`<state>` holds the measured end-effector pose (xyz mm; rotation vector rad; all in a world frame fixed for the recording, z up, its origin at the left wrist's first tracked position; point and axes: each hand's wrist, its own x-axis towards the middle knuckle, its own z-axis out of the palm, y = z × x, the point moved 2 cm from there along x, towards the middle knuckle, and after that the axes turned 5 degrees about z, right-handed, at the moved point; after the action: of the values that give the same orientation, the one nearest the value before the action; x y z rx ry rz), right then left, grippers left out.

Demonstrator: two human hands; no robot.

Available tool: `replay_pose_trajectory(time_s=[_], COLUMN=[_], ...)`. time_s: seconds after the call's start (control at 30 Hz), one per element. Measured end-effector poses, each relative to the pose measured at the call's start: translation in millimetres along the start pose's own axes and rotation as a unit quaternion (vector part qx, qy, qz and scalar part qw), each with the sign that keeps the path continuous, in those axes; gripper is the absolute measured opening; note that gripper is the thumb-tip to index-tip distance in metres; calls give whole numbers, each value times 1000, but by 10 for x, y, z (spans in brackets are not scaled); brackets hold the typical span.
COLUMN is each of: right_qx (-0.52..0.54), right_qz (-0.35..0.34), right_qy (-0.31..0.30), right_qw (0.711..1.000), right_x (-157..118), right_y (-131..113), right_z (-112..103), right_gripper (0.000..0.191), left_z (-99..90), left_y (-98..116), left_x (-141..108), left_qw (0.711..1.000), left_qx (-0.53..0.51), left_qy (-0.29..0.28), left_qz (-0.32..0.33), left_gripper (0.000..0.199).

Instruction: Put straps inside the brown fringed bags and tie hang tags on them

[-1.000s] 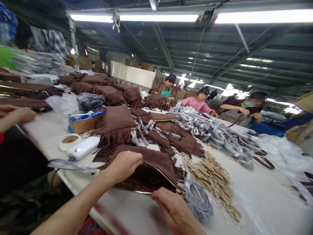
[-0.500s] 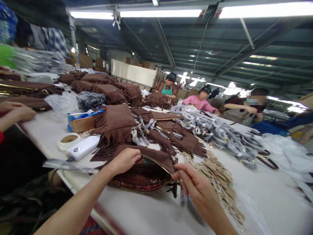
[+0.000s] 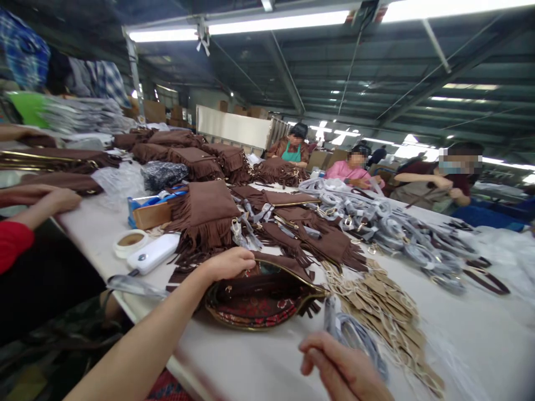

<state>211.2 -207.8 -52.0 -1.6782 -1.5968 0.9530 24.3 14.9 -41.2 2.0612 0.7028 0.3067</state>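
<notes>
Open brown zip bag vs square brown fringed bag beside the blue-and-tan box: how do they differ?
The open brown zip bag gapes, showing red patterned lining; the square brown fringed bag shows a plain outer face. The left hand grips the open bag's rim; no hand touches the square bag. Both are brown and fringed.

You've got bare counter (image 3: 259, 362) between your right fingers (image 3: 328, 346) and the open bag (image 3: 259, 309), mouth gaping. Coiled strap (image 3: 364, 338) and paper tags (image 3: 390, 303) block you ahead-right; brown fringed bags (image 3: 211, 205) crowd the open bag's far side.
</notes>
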Motion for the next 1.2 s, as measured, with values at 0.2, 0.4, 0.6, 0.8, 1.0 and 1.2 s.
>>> replay_pose_trajectory(time_s=[0.2,0.4,0.6,0.8,1.0,1.2], right_qx=[297,509,442,384,441,487], right_qz=[117,121,119,115,140,148], right_qy=[-110,-89,-113,-124,-113,-115], right_qw=[941,847,882,908,879,853], right_x=[740,1070,1063,1147,1158,1142], right_y=[-379,-343,-235,-174,-249,-296], right_z=[760,1080,1057,1074,1039,1028], right_gripper=[43,52,54,54,59,57], left_z=[62,-17,-88,-97,14,138], left_y=[-112,59,97,-109,-117,-265], left_x=[-13,-193,-778,-937,-952,-950], left_qw=[999,1000,987,984,980,969], left_qx=[-32,12,155,174,112,89], left_qy=[-8,-6,-20,-7,86,118], left_qz=[-11,12,44,47,138,198], left_gripper=[28,20,39,25,73,28])
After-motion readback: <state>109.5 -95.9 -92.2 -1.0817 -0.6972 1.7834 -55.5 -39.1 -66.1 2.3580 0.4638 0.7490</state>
